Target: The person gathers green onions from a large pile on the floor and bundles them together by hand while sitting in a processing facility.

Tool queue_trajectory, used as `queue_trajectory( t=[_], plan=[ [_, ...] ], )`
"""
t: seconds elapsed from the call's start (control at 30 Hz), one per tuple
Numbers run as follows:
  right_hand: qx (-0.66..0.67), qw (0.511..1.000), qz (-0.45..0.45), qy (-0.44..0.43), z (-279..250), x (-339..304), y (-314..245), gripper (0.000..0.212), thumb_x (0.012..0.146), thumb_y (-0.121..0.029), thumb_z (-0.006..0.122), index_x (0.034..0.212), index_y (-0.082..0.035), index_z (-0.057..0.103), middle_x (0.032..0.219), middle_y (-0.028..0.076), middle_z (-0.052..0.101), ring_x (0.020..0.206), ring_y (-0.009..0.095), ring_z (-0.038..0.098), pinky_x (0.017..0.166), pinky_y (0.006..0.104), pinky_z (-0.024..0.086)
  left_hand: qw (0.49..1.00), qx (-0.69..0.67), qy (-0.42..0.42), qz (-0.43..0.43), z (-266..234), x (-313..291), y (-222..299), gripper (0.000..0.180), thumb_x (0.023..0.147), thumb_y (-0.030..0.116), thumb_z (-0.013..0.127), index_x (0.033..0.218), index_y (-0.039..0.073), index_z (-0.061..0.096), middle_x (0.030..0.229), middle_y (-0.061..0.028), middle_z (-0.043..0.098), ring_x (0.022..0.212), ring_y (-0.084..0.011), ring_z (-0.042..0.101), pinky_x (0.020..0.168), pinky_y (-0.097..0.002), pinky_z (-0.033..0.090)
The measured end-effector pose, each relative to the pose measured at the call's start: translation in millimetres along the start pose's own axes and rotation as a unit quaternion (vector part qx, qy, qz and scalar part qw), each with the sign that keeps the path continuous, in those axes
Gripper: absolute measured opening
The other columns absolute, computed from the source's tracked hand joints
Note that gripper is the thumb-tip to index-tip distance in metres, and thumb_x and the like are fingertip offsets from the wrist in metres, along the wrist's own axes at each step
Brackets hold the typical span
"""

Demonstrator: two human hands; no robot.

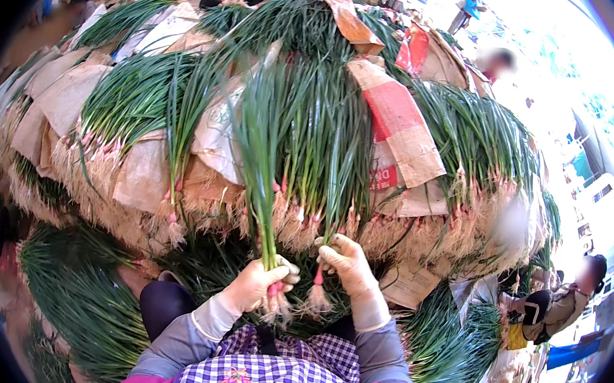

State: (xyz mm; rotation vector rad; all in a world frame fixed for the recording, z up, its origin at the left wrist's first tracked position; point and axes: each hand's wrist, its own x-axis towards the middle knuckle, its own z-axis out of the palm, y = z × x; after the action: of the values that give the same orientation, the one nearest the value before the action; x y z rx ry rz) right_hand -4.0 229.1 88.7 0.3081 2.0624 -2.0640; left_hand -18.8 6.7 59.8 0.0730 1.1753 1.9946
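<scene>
My left hand [258, 284], in a pale glove, grips a small bunch of green onions [260, 153] near the roots, leaves pointing up and away from me. My right hand [348, 265], also gloved, pinches a single green onion [328, 214] just above its pink bulb and white roots [317, 295]. Both hands are close together in front of my checked purple apron [273, 374]. Right behind them rises a big stacked pile of green onions [312, 121], roots facing me.
Brown and red paper sheets [397, 127] lie between the layers of the pile. More green onions [79, 296] lie on the ground to my left and right. A person [563, 302] crouches at the right, and others sit at the far side of the pile.
</scene>
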Motion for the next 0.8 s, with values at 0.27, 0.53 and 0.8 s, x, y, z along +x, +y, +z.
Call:
queue_trajectory(
  t=[0.27,0.53,0.8],
  plan=[
    [-0.339,0.918,-0.157,0.133,74,1,47,0.024,0.093,-0.022,0.055,0.080,-0.002,0.058,0.069,0.002,0.060,0.058,0.015,0.060,0.051,0.0333,0.047,0.999,0.025,0.009,0.019,-3,2,-17,0.010,0.092,0.014,0.057,0.092,0.005,0.058,0.077,-0.0056,0.062,0.067,-0.0129,0.060,0.057,-0.0223,0.046],
    [-0.474,0.880,-0.007,-0.014,35,29,85,0.028,0.081,-0.034,0.065,0.094,-0.009,0.068,0.101,0.014,0.066,0.095,0.028,0.063,0.082,0.0385,0.050,0.988,-0.151,0.022,0.036,-17,3,-17,0.011,0.093,0.006,0.050,0.101,-0.001,0.052,0.095,-0.0159,0.061,0.082,-0.0250,0.063,0.082,-0.0451,0.054],
    [-0.614,0.727,0.041,0.305,-39,110,38,0.061,0.085,-0.006,0.057,0.140,-0.009,0.032,0.113,0.018,0.055,0.075,0.024,0.061,0.082,0.0354,0.052,0.969,-0.225,-0.086,0.050,-10,8,-4,0.030,0.090,0.003,0.053,0.118,0.012,0.045,0.092,-0.0118,0.058,0.077,-0.0219,0.059,0.079,-0.0471,0.053]
  ],
)
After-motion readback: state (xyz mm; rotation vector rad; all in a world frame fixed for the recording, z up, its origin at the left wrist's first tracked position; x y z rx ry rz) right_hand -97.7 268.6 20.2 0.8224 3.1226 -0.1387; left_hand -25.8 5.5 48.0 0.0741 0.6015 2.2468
